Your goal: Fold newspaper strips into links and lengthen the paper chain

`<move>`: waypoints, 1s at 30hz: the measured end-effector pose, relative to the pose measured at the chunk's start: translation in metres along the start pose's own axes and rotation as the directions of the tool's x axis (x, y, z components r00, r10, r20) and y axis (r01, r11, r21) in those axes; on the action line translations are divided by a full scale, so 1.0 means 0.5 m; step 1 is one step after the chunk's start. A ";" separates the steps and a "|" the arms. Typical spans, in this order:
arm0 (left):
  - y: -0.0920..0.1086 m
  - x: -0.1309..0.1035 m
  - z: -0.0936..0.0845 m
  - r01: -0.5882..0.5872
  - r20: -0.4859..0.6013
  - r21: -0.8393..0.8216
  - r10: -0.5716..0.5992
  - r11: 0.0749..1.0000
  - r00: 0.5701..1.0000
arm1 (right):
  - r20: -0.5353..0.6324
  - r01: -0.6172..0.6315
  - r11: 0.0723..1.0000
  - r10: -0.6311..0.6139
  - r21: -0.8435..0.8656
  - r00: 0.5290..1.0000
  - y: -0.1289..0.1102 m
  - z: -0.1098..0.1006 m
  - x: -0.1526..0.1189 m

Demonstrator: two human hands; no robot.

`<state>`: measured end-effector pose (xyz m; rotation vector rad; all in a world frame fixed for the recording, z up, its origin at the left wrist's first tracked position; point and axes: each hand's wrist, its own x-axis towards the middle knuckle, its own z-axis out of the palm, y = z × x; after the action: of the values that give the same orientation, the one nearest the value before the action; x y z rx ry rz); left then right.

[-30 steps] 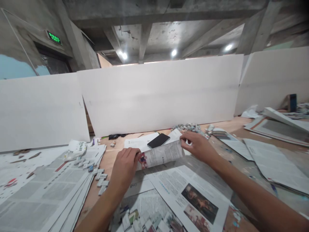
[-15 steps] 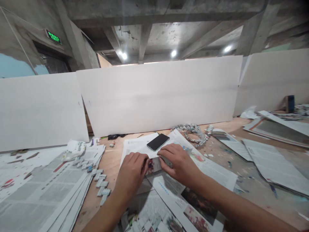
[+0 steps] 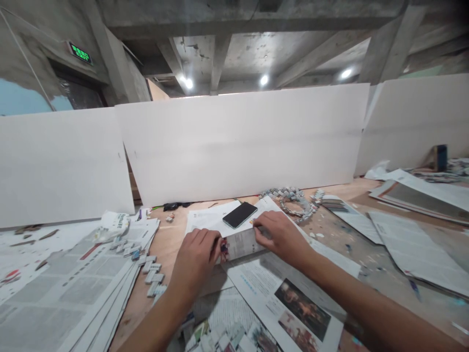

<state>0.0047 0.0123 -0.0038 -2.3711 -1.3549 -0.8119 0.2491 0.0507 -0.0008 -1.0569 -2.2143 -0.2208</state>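
Note:
A folded strip of printed paper [image 3: 240, 245] stretches between my two hands, above the loose newspaper sheets. My left hand [image 3: 200, 252] grips its left end, fingers curled and pressed together. At the other end, my right hand [image 3: 277, 235] pinches the strip's upper edge between thumb and fingers. Just beyond the strip, a dark phone [image 3: 240, 215] lies on white printed paper. Below the hands is a newspaper sheet [image 3: 271, 293] with dark and reddish pictures.
Small folded paper pieces [image 3: 234, 337] are heaped at the near edge. A woven paper ring [image 3: 295, 203] lies behind my right hand. Newspapers [image 3: 80, 283] and a folded-paper chain [image 3: 152, 276] are at left, more sheets [image 3: 417, 244] at right. White boards [image 3: 238, 146] stand behind.
My right hand has moved right and slightly away, and my left hand a little left. More of the paper strip now shows between them.

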 end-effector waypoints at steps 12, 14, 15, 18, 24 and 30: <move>-0.026 0.001 -0.012 0.070 -0.011 0.018 -0.070 0.997 0.997 | -0.107 -0.270 0.960 0.262 -0.070 0.959 0.120 -0.050 -0.002; -0.025 0.000 -0.013 0.081 -0.005 0.000 -0.081 0.997 0.997 | -0.211 -0.287 0.957 0.274 -0.035 0.938 0.100 -0.057 -0.001; -0.024 0.000 -0.014 0.078 -0.004 -0.014 -0.078 0.997 0.997 | -0.264 -0.258 0.966 0.245 -0.016 0.933 0.084 -0.059 0.000; -0.019 0.000 -0.014 0.057 0.015 -0.043 -0.056 0.997 0.998 | -0.273 -0.080 0.995 0.092 0.054 0.958 0.024 -0.049 0.003; -0.003 0.004 -0.007 0.055 0.083 -0.035 -0.052 0.998 0.995 | 0.090 0.093 0.989 -0.104 0.115 0.991 -0.052 0.003 -0.008; 0.024 0.001 0.003 -0.059 0.063 -0.074 0.063 0.996 0.996 | 0.196 0.132 0.984 -0.154 0.119 0.969 -0.073 0.014 -0.017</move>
<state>0.0155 0.0072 -0.0044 -2.5020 -1.2912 -0.7857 0.2224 0.0242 -0.0067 -0.8975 -2.4612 -0.0584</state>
